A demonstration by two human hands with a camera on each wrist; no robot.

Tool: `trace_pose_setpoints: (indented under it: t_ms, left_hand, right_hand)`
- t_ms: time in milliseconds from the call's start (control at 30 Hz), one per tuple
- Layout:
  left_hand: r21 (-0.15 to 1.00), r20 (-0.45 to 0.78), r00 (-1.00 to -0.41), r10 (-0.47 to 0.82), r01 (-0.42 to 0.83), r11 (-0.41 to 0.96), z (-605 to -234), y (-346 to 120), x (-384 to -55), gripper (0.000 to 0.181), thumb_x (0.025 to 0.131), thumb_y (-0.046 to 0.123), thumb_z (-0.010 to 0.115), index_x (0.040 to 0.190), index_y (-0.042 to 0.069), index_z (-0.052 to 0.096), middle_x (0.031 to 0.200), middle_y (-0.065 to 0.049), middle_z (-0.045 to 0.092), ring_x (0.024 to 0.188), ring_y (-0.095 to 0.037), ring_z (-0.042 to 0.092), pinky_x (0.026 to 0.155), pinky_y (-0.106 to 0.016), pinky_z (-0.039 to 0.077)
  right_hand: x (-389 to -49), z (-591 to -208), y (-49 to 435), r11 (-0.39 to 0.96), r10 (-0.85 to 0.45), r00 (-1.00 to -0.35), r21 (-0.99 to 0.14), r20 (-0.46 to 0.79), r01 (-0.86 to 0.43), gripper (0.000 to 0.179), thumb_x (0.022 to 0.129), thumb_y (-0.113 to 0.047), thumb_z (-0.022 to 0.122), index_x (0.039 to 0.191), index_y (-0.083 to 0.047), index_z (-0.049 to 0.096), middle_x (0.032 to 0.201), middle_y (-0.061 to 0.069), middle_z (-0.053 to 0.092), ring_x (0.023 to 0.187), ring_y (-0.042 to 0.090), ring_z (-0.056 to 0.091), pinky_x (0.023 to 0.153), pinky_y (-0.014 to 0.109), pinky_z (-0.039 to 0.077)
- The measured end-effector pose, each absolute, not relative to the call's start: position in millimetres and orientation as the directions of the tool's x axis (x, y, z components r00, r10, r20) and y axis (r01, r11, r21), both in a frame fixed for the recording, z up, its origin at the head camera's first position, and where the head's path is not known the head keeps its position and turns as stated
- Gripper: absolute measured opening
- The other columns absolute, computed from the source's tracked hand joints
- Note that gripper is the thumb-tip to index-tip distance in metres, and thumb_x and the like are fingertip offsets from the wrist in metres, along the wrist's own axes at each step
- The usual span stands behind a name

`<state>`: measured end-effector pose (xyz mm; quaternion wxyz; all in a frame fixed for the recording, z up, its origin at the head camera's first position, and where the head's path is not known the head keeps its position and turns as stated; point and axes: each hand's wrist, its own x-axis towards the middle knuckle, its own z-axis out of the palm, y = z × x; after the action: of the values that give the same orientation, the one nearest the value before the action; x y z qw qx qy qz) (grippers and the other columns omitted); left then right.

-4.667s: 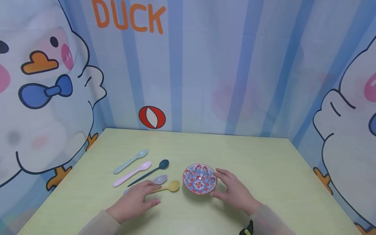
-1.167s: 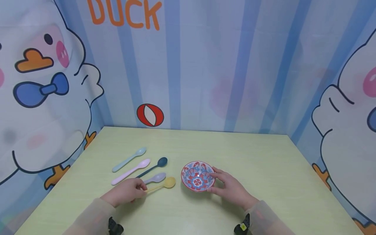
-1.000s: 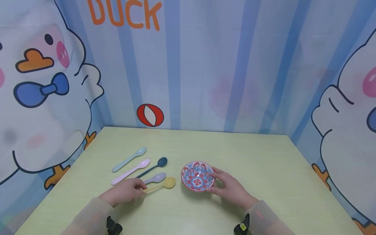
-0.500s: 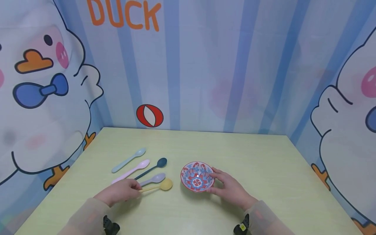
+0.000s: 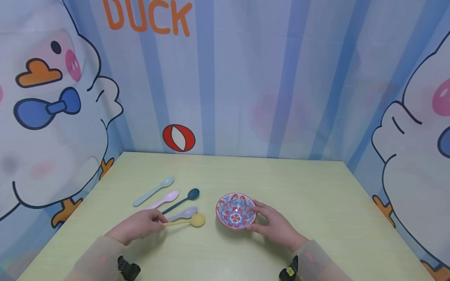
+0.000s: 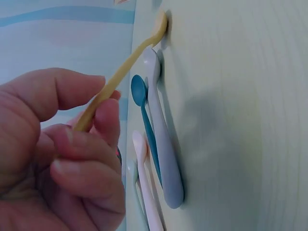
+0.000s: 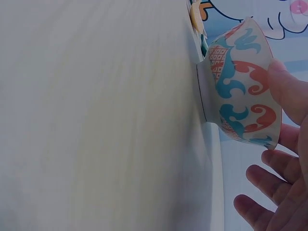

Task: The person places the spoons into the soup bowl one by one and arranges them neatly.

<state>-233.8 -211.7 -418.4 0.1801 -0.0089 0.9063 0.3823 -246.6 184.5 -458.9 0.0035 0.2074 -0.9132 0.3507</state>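
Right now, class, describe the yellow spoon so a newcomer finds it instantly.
On the pale table, look left of the patterned bowl to the left hand. The yellow spoon is pinched there by its handle, the only yellow one among five.

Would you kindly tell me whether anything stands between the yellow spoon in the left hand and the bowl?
Nothing visible does: in the head view, only tabletop shows between the yellow spoon and the bowl. The other spoons lie left of that gap, and the right hand holds the bowl's opposite side.
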Motion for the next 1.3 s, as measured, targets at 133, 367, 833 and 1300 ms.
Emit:
trace_pose_setpoints:
  t_ms: [133,367,833,1300]
  left_hand:
    - [0.757,-0.333,-0.937,0.106,-0.199,0.622,-420.3,-213.9,-233.0,0.019,0.09,0.014,0.065,0.107,0.007,0.064,0.073,-0.009,0.053,0.063,-0.022,0.046,0.06,-0.031,0.036]
    - [0.857,-0.299,-0.954,0.007,-0.265,0.442,-433.5,-213.1,-234.1,0.026,0.089,0.018,0.067,0.109,0.001,0.064,0.075,-0.008,0.056,0.067,-0.021,0.049,0.064,-0.031,0.04]
    - [0.922,-0.3,-0.952,-0.066,-0.307,0.235,-442.1,-207.3,-232.9,0.029,0.092,0.013,0.064,0.114,-0.006,0.061,0.091,-0.012,0.061,0.074,-0.02,0.055,0.068,-0.031,0.05]
    - [0.945,-0.32,-0.941,-0.112,-0.308,-0.112,-453.0,-201.5,-233.4,0.042,0.095,0.008,0.06,0.132,-0.009,0.05,0.088,-0.005,0.065,0.074,-0.011,0.059,0.067,-0.022,0.051]
  right_hand:
    - [-246.8,-459.0,184.1,0.665,-0.373,-0.915,-0.643,0.153,-0.379,0.066,0.08,-0.045,0.074,0.132,-0.008,0.057,0.15,0.007,0.039,0.137,0.035,0.034,0.108,0.053,0.03]
    - [-246.7,-459.9,184.0,0.661,-0.37,-0.915,-0.646,0.162,-0.381,0.067,0.08,-0.045,0.074,0.132,-0.007,0.057,0.15,0.008,0.038,0.137,0.035,0.034,0.108,0.053,0.029]
    - [-245.7,-460.1,183.7,0.664,-0.36,-0.918,-0.646,0.166,-0.377,0.066,0.079,-0.043,0.076,0.131,-0.008,0.058,0.15,0.008,0.04,0.136,0.035,0.035,0.108,0.053,0.03]
    - [-246.0,-460.6,183.7,0.661,-0.361,-0.918,-0.649,0.165,-0.377,0.066,0.08,-0.043,0.075,0.132,-0.007,0.057,0.15,0.008,0.039,0.137,0.035,0.034,0.108,0.053,0.029]
